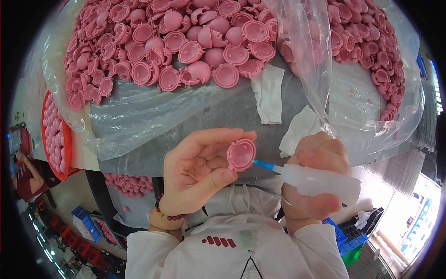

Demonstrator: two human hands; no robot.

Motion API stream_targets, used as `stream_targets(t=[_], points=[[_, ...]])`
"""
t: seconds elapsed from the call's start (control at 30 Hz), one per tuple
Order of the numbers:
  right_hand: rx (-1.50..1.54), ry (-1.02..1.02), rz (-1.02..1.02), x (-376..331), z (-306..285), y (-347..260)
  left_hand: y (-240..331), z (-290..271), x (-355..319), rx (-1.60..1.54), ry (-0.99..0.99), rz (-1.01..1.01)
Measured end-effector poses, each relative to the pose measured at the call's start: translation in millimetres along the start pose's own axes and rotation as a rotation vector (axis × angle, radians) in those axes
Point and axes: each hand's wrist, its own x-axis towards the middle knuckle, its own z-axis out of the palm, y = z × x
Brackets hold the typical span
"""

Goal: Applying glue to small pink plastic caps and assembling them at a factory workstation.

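Between the thumb and fingers of my left hand (195,169) is a small pink plastic half-shell (241,154), its hollow side turned toward my right. My right hand (318,172) is wrapped round a white squeeze bottle (323,182), lying nearly level. The bottle's blue nozzle tip (264,165) reaches the rim of the half-shell; whether it touches cannot be made out. Beyond my hands, a big heap of similar pink half-shells (190,51) covers the far side of the grey table (153,151).
A second heap of pink shells (367,35) lies at the far right on clear plastic sheeting (355,93). White paper pieces (269,95) rest mid-table. At left stands a red basket (67,160) of pink balls. Below the table edge is a bin of pink pieces (127,183). Another person (30,174) is far left.
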Motion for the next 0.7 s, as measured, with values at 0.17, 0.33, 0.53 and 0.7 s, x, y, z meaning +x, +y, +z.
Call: stream_targets(t=[0.17,0.33,0.53,0.7], points=[[-0.093,-0.055,-0.022,2.5,1.9,-1.7,0.1,1.2,-0.5,0.039,0.028,-0.005],[-0.195,-0.106,-0.104,4.3,2.4,-0.9,-0.9,-0.5,-1.4,0.055,0.019,-0.01],[-0.18,-0.126,-0.092,5.9,3.6,-1.5,-0.2,0.5,-0.9,0.059,0.025,-0.012],[-0.056,0.001,-0.031,1.9,-2.0,0.2,0.7,1.4,0.5,0.053,0.015,-0.011]])
